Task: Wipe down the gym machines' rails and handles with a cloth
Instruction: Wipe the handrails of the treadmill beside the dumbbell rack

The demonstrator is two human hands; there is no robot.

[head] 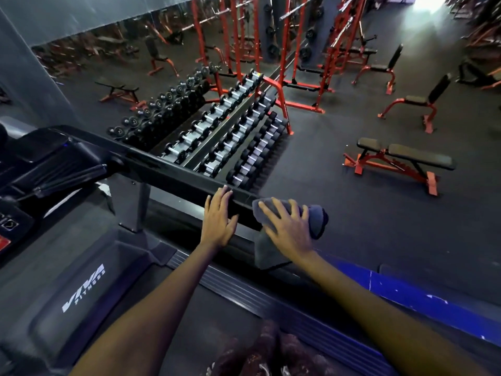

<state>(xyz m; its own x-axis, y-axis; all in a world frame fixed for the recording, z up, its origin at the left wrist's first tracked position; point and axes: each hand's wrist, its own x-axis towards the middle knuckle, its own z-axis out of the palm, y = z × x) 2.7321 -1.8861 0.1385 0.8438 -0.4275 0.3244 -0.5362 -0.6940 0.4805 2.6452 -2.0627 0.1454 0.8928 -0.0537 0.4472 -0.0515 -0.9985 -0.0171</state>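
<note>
The treadmill's black right handrail (173,172) runs from the console down to its near end. My left hand (218,217) rests flat on the rail near that end, fingers straight. Just to its right, my right hand (287,229) presses a grey cloth (317,218) over the rail's end, fingers spread across the bunched fabric. A flap of the cloth hangs down below the rail.
The treadmill console (40,164) sits at the left, its belt (81,280) below me. Beyond the rail stands a dumbbell rack (230,126). Red benches (398,158) and squat racks (298,50) fill the dark floor. A blue strip (406,286) edges the platform at right.
</note>
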